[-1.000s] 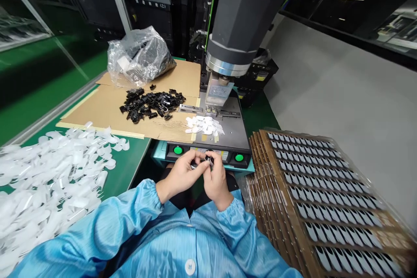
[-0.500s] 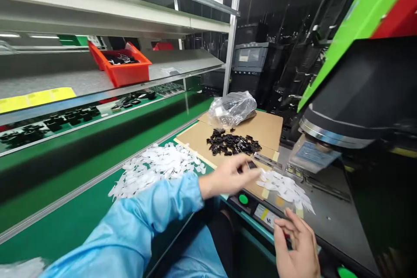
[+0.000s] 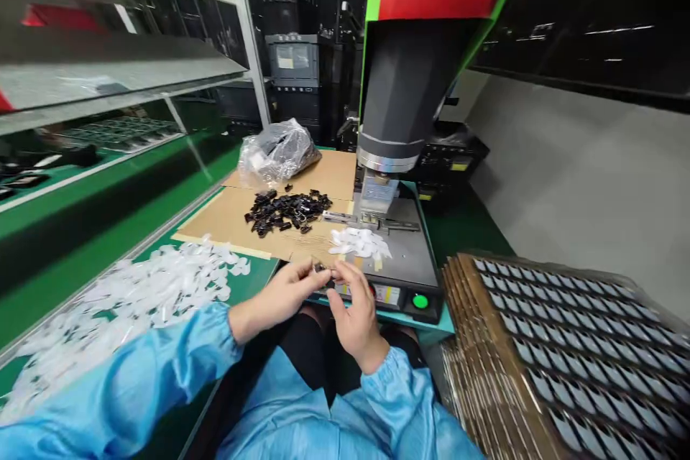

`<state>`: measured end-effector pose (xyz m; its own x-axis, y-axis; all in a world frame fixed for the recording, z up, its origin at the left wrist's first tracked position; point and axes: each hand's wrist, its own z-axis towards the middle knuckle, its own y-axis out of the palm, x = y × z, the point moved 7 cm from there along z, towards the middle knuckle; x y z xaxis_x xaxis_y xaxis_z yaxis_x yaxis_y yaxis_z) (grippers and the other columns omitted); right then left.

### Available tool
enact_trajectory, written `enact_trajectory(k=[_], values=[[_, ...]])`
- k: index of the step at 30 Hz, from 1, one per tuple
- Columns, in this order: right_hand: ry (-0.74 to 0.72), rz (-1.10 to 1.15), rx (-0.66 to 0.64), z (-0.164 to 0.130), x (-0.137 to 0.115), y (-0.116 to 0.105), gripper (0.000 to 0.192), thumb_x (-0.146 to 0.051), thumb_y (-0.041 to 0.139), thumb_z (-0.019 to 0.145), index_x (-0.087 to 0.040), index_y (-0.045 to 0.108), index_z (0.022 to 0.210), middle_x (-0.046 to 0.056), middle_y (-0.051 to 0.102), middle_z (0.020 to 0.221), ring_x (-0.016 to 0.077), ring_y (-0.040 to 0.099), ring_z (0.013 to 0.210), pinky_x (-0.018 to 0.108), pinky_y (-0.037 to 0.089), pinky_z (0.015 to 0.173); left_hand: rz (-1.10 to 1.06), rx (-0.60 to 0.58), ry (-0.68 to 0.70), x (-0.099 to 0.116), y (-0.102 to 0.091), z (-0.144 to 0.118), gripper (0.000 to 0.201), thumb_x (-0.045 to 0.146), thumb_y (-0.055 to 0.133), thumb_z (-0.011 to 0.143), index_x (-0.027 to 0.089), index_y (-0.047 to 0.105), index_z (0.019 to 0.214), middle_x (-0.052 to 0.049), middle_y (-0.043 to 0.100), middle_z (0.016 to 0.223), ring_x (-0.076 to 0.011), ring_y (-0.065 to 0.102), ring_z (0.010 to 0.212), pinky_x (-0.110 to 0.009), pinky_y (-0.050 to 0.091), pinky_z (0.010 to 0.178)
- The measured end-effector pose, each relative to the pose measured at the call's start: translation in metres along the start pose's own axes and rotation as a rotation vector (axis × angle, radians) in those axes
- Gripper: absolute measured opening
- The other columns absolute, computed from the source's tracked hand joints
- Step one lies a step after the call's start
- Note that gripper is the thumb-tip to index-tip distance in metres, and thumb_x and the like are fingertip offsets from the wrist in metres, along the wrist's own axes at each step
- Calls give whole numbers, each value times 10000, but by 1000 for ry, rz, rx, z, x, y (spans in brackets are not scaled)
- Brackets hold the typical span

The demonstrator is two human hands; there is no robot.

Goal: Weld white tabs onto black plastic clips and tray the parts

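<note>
My left hand (image 3: 280, 298) pinches a small black part (image 3: 324, 274) between thumb and fingers, above the front edge of the machine base. From the other side my right hand (image 3: 356, 309) brings its thumb and fingertips to the same part, closed around its right end. Fingers partly hide the part, so its exact shape cannot be made out. Just beyond the hands lies a small pile of white plastic pieces (image 3: 360, 243). A heap of similar black parts (image 3: 288, 212) rests on the cardboard (image 3: 215, 219) further back.
A press-like machine head (image 3: 402, 86) hangs over a grey base plate (image 3: 412, 251) with a green button (image 3: 420, 300). Many white pieces (image 3: 162, 280) cover the green table at left. A clear plastic bag (image 3: 277, 151) sits behind. Stacked trays of light rectangular pieces (image 3: 571, 345) stand right.
My view has swung right. My left hand has carried the black part from near the cardboard towards my body, and my right hand has come up to meet it.
</note>
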<state>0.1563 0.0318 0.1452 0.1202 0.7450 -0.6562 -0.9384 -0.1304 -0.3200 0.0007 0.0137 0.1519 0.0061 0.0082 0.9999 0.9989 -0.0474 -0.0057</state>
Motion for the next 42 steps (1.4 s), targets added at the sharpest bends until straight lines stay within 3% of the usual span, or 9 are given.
enact_trajectory(k=[4, 9, 13, 16, 21, 25, 29, 35, 42], values=[[62, -66, 92, -4, 20, -19, 259, -237, 543, 1119, -215, 636, 1359, 114, 636, 1359, 244, 604, 1306, 427, 529, 1106, -249, -52, -36, -37, 55, 43, 555, 640, 801, 853, 139, 600, 983, -39, 550, 907, -125, 506, 807, -246, 441, 718], [136, -214, 165, -2, 64, -40, 261, -253, 502, 1120, -179, 643, 1327, 119, 700, 1261, 243, 683, 1162, 408, 563, 1006, -346, -42, -215, -60, 75, 79, 628, 671, 843, 793, 167, 522, 986, 34, 438, 771, -69, 365, 623, -198, 269, 545], [175, -331, 227, 18, 104, -65, 300, -319, 529, 1104, -158, 675, 1310, 116, 714, 1177, 222, 696, 978, 362, 574, 886, -540, 99, -359, -74, 47, 94, 594, 623, 860, 800, 164, 527, 978, 22, 486, 819, -61, 400, 617, -180, 277, 508], [163, -380, 246, 43, 137, -78, 320, -322, 545, 1074, -127, 707, 1270, 129, 696, 1134, 211, 668, 930, 343, 567, 857, -660, 209, -406, -79, 13, 103, 334, 458, 693, 983, 136, 605, 984, -21, 561, 859, -77, 491, 636, -190, 405, 541], [189, -497, 161, 82, 188, -72, 322, -238, 526, 1038, -119, 727, 1260, 150, 663, 1201, 235, 639, 1018, 363, 534, 948, -606, 294, -348, -85, -24, 118, 230, 100, 548, 992, 85, 701, 1162, -102, 672, 975, -102, 638, 771, -199, 540, 701], [230, -688, 64, 101, 206, -57, 285, -194, 541, 1042, -130, 733, 1243, 146, 633, 1199, 269, 580, 1127, 379, 469, 1025, -440, 277, -227, -94, -29, 141, 381, 100, 594, 978, 74, 660, 1352, -140, 727, 1065, -143, 699, 860, -290, 583, 880], [274, -854, -65, 105, 209, -46, 278, -232, 552, 1083, -168, 715, 1300, 140, 590, 1199, 278, 529, 1114, 375, 434, 997, 22, 295, 66, -84, -31, 177, 405, 270, 686, 978, 146, 672, 1363, -132, 704, 1322, -228, 700, 1146, -396, 544, 1062], [257, -1025, -209, 101, 196, -38, 390, -197, 601, 1055, -210, 617, 1445, 136, 569, 1245, 308, 474, 1160, 402, 398, 962, 588, 272, 315, -60, 2, 223, 340, 351, 651, 1026, 175, 705, 1312, -94, 751, 1233, -226, 711, 1079, -363, 534, 1007], [259, -1043, -246, 98, 192, -38, 537, -138, 591, 979, -206, 548, 1510, 151, 547, 1258, 321, 458, 1158, 428, 393, 943, 900, 223, 392, -58, 39, 241, 291, 330, 555, 1066, 149, 702, 1240, -145, 669, 1163, -264, 640, 1069, -376, 489, 967]])
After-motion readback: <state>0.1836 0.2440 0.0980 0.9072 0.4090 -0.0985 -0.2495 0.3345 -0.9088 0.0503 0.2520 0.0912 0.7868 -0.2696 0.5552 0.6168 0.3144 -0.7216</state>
